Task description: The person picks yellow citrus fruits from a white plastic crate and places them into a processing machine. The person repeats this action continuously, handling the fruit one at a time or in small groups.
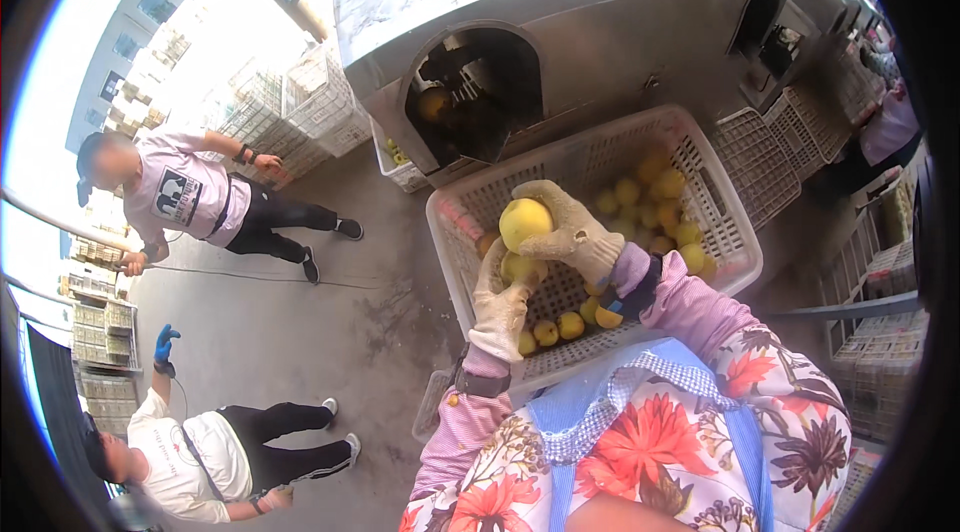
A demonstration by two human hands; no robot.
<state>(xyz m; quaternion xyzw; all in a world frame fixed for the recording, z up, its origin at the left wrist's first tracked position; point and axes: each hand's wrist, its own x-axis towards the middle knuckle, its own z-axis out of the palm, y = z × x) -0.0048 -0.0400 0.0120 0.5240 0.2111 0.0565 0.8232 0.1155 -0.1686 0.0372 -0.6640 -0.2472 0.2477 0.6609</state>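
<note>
Flowery top [640, 432] down bottom; right hand [568, 230] gripping a yellow fruit [525, 223], left hand [498, 304] cupping a second fruit [519, 268], mid-frame over the crate [728, 212], probably so drops land inside.

To my left I see a black square print [177, 196] with a white animal figure and small dark lettering by it, on one co-worker's pale pink T-shirt [212, 164]. On the other's white T-shirt [212, 452] I see a few short lines of reddish lettering [188, 449]. On my plastic crate [716, 200] there are pinkish-red marks [460, 218], too blurred for me to call writing
</note>
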